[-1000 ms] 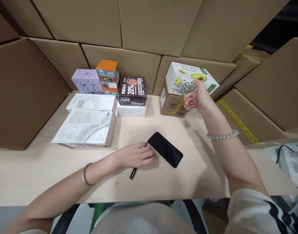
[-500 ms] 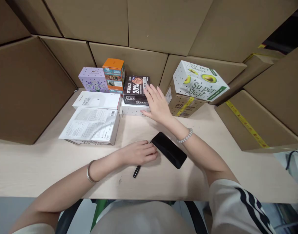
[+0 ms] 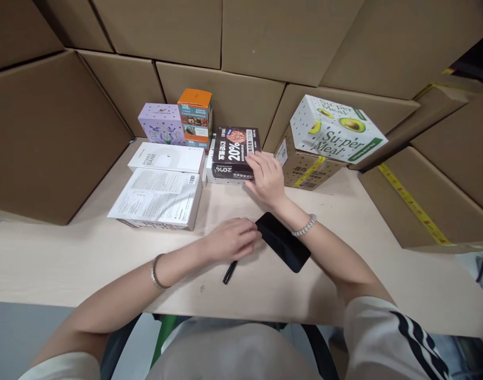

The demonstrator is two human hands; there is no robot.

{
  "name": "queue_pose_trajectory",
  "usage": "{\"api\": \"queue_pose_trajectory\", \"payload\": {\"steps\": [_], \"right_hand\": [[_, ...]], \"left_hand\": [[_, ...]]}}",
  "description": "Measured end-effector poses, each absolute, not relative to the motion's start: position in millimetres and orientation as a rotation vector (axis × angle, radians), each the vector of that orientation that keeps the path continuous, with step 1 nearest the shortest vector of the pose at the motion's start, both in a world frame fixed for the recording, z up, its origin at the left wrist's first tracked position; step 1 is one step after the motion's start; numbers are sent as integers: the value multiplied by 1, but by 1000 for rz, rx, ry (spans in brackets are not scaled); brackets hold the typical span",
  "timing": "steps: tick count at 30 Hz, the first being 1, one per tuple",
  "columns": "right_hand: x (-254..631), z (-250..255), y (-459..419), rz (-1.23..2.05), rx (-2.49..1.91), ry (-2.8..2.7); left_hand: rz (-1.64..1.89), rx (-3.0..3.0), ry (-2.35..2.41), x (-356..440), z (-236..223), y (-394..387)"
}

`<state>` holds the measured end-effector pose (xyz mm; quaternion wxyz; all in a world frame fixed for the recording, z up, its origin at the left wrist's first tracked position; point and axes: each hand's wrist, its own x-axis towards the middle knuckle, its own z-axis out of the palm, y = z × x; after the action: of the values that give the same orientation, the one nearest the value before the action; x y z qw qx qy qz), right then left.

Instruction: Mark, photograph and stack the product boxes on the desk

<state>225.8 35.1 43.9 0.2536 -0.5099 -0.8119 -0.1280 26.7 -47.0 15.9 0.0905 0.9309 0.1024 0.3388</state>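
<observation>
My right hand (image 3: 266,179) grips the front right corner of a black box (image 3: 236,150) marked 20%, fingers on top and thumb at its front side. The black box rests on a white dotted box (image 3: 225,180), turned slightly and overhanging its front. Nearer to me, my left hand (image 3: 235,238) is closed around a black pen (image 3: 230,273), low over the table. The pen's lower end sticks out below the hand; its middle is hidden. A black phone (image 3: 283,241) lies flat, its upper left corner by my left fingertips, my right forearm passing above its right side.
At left lie a white power bank box (image 3: 166,157) and a larger white box (image 3: 156,198). Behind them stand a purple box (image 3: 162,122) and an orange box (image 3: 195,117). An avocado-printed box (image 3: 340,129) sits on a brown carton (image 3: 307,166). Big cartons (image 3: 225,97) wall the table.
My right hand has closed on the black box, which has shifted a little toward me and to the right. The view has moved slightly. My left hand stays by the phone with the pen.
</observation>
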Motion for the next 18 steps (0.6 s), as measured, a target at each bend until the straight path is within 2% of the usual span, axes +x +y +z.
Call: {"api": "queue_pose_trajectory", "payload": {"steps": [4,8,13,18], "right_hand": [[241,37,8,-425,-1389,-2092],[258,33,-28,-471,-1389,-1976],[259,32,-69,-348,-1450,-2052],[247,42,-90,-209,-1317,-2183]], "left_hand": [[961,1815,726,29,15,-39],[851,1101,676,30,13,-21],[783,1083,412,24,26,-25],[833,1169,468,13,23,-40]]}}
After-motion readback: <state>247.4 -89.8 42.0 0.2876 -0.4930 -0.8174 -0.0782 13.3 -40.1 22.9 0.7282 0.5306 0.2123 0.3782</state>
